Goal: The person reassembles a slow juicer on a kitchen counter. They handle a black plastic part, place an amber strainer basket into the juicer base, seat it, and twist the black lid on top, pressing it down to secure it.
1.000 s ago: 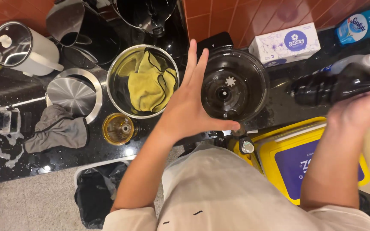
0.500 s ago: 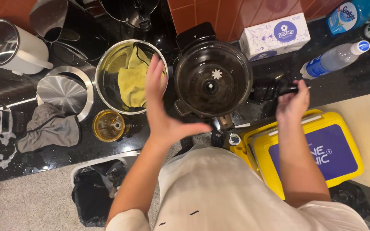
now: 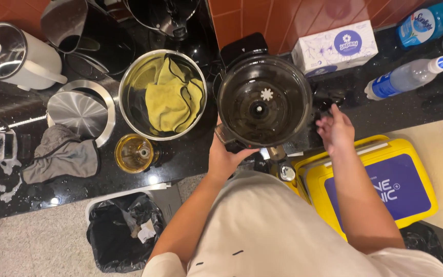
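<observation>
Blender jar (image 3: pixel 263 100) upright, mouth up; left hand (image 3: pixel 225 158) gripping its near side; right hand (image 3: pixel 336 132) open, empty.

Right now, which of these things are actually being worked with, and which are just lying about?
In use:
- blender jar, left hand at its handle
- right hand beside it

Lying about:
- steel bowl with yellow cloth
- tissue box
- water bottle
- grey rag
</observation>
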